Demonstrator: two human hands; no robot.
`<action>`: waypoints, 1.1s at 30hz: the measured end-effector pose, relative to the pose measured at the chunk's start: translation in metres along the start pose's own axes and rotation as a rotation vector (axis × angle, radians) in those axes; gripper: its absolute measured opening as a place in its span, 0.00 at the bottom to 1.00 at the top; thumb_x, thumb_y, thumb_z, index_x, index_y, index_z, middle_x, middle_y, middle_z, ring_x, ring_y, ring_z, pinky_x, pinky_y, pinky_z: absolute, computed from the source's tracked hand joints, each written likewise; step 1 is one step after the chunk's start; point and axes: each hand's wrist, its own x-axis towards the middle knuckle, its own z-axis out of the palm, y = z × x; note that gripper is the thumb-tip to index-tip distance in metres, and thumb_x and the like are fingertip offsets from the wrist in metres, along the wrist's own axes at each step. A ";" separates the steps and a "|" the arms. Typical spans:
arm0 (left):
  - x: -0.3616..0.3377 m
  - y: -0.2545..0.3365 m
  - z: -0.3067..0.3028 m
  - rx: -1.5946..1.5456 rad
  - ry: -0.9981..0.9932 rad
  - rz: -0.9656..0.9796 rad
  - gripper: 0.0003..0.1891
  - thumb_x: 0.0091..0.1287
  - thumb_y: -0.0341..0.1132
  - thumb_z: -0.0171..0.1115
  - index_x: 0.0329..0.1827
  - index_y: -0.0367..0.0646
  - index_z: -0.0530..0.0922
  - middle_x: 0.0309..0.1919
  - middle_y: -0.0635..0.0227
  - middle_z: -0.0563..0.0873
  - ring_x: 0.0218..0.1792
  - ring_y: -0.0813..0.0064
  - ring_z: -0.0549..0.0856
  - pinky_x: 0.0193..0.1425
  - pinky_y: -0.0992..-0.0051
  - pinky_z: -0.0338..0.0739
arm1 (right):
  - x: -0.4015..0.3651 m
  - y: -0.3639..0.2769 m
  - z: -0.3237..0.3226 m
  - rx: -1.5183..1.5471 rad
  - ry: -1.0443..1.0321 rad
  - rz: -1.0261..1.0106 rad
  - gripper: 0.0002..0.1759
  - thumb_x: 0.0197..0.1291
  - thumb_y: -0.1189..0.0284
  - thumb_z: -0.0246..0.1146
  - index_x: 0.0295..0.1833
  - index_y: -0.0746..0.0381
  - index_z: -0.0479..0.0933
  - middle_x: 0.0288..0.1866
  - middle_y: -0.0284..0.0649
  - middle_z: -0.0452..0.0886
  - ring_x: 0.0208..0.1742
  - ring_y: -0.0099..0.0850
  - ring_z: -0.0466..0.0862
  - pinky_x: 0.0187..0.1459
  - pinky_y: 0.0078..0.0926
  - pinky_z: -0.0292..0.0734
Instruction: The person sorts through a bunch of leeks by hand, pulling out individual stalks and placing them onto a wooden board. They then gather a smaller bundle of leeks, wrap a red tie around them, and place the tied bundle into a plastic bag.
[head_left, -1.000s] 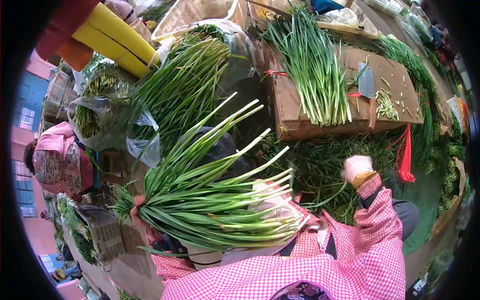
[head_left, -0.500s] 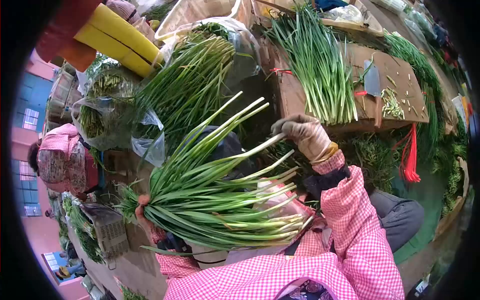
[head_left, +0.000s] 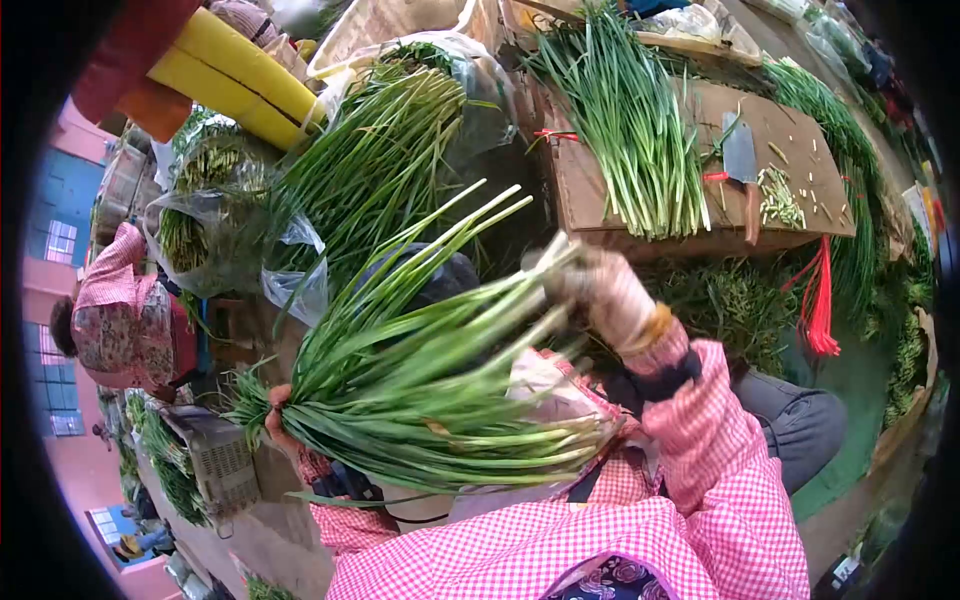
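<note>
A loose bunch of green garlic [head_left: 400,430] with long flat leaves and pale stem ends spreads across my lap. My left hand [head_left: 280,408] is closed around its leafy end, with the leaf tips sticking out past the fist. My right hand [head_left: 605,290], in a dirty pale glove, is closed on the pale ends of a few stalks [head_left: 535,275] lifted from the bunch. Motion smears that hand and the stalks near it. Other stem ends lie fanned below, pointing right toward my body.
A cardboard-topped stand [head_left: 600,190] holds a neat pile of greens [head_left: 640,150], a cleaver [head_left: 740,155] and cut stem bits [head_left: 780,200]. Red ties [head_left: 822,300] hang from its edge. A bagged heap of greens [head_left: 390,150] stands ahead. Another person [head_left: 135,320] bends at left.
My right hand has moved slightly down with the stalks, and more stem ends now gather at its fingers. The left hand keeps its hold, shifted slightly left. The person at left has shifted posture.
</note>
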 end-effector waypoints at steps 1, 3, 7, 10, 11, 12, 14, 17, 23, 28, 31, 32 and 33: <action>0.005 0.003 0.002 0.070 -0.024 0.029 0.11 0.57 0.38 0.56 0.39 0.45 0.70 0.41 0.68 0.79 0.47 0.65 0.77 0.55 0.55 0.70 | 0.013 -0.011 0.009 0.133 0.027 -0.066 0.14 0.51 0.75 0.64 0.44 0.67 0.77 0.35 0.38 0.81 0.32 0.24 0.79 0.36 0.20 0.74; 0.013 0.008 -0.001 0.190 0.049 0.119 0.11 0.58 0.39 0.55 0.39 0.44 0.69 0.42 0.66 0.78 0.45 0.65 0.77 0.55 0.61 0.70 | 0.050 -0.007 0.005 0.115 0.058 -0.154 0.17 0.54 0.74 0.63 0.50 0.65 0.75 0.37 0.38 0.81 0.34 0.25 0.80 0.38 0.21 0.74; 0.017 0.022 -0.025 0.477 0.044 0.143 0.16 0.62 0.43 0.52 0.46 0.41 0.74 0.43 0.64 0.79 0.45 0.67 0.79 0.51 0.64 0.74 | 0.058 0.006 -0.026 0.183 0.284 -0.119 0.27 0.56 0.70 0.61 0.60 0.66 0.65 0.41 0.40 0.82 0.38 0.28 0.82 0.38 0.22 0.75; 0.008 0.016 -0.050 0.211 -0.010 0.185 0.14 0.63 0.41 0.52 0.47 0.42 0.74 0.46 0.65 0.77 0.49 0.70 0.76 0.57 0.64 0.69 | 0.013 0.015 -0.048 -0.066 0.269 0.040 0.31 0.56 0.62 0.63 0.62 0.67 0.64 0.48 0.41 0.79 0.40 0.28 0.80 0.45 0.25 0.74; 0.002 0.016 -0.049 0.234 -0.026 0.151 0.13 0.64 0.38 0.51 0.48 0.44 0.73 0.49 0.65 0.75 0.53 0.69 0.74 0.61 0.63 0.65 | -0.005 0.027 -0.049 -0.114 0.164 0.088 0.33 0.56 0.60 0.63 0.62 0.67 0.64 0.50 0.41 0.78 0.42 0.27 0.79 0.45 0.25 0.75; -0.002 0.015 -0.048 0.279 -0.013 0.177 0.12 0.64 0.38 0.51 0.47 0.44 0.73 0.50 0.65 0.75 0.53 0.67 0.74 0.61 0.62 0.66 | -0.019 0.035 -0.049 -0.164 0.057 0.130 0.35 0.55 0.58 0.64 0.63 0.67 0.63 0.52 0.40 0.77 0.44 0.27 0.78 0.44 0.25 0.75; -0.005 0.006 -0.034 0.367 0.004 0.239 0.11 0.65 0.39 0.52 0.47 0.46 0.73 0.52 0.64 0.75 0.54 0.65 0.74 0.60 0.61 0.67 | -0.031 0.041 -0.045 -0.069 -0.161 0.331 0.38 0.55 0.55 0.64 0.64 0.67 0.62 0.53 0.41 0.76 0.46 0.28 0.78 0.44 0.24 0.75; -0.020 0.005 0.002 0.296 0.148 0.083 0.11 0.65 0.41 0.53 0.47 0.49 0.73 0.57 0.62 0.73 0.55 0.62 0.73 0.58 0.59 0.69 | -0.025 0.041 -0.033 -0.088 -0.250 0.426 0.27 0.55 0.60 0.63 0.56 0.64 0.69 0.49 0.44 0.79 0.38 0.29 0.81 0.39 0.22 0.75; -0.033 0.011 -0.013 0.205 0.103 0.003 0.09 0.65 0.40 0.55 0.46 0.51 0.75 0.64 0.66 0.67 0.60 0.58 0.70 0.60 0.51 0.68 | -0.008 0.042 -0.016 0.244 -0.145 0.188 0.29 0.52 0.71 0.65 0.60 0.64 0.65 0.47 0.40 0.78 0.41 0.29 0.81 0.42 0.26 0.77; -0.021 0.008 -0.005 0.079 -0.017 0.124 0.08 0.67 0.38 0.52 0.46 0.52 0.76 0.58 0.73 0.72 0.59 0.63 0.71 0.61 0.50 0.67 | -0.004 0.034 -0.004 0.063 -0.003 0.157 0.26 0.50 0.70 0.67 0.56 0.62 0.71 0.42 0.37 0.81 0.38 0.26 0.80 0.38 0.24 0.76; -0.006 0.005 0.009 0.081 -0.035 0.217 0.06 0.65 0.36 0.54 0.43 0.49 0.72 0.54 0.69 0.74 0.60 0.67 0.69 0.63 0.53 0.63 | 0.009 0.031 -0.020 0.122 0.144 -0.012 0.22 0.53 0.74 0.64 0.55 0.66 0.72 0.41 0.38 0.82 0.38 0.27 0.81 0.38 0.22 0.76; 0.001 0.002 0.011 0.104 -0.080 0.266 0.07 0.64 0.35 0.55 0.43 0.46 0.70 0.54 0.64 0.74 0.59 0.66 0.69 0.64 0.55 0.63 | 0.011 0.028 -0.025 0.099 0.141 -0.040 0.22 0.53 0.75 0.63 0.55 0.66 0.72 0.41 0.39 0.81 0.39 0.27 0.81 0.39 0.22 0.76; 0.004 0.002 -0.001 0.033 -0.055 0.246 0.07 0.64 0.33 0.55 0.42 0.44 0.70 0.53 0.62 0.74 0.60 0.65 0.69 0.65 0.55 0.62 | 0.010 0.024 -0.028 0.005 0.194 -0.005 0.22 0.54 0.75 0.63 0.55 0.67 0.72 0.42 0.39 0.81 0.40 0.27 0.81 0.40 0.22 0.76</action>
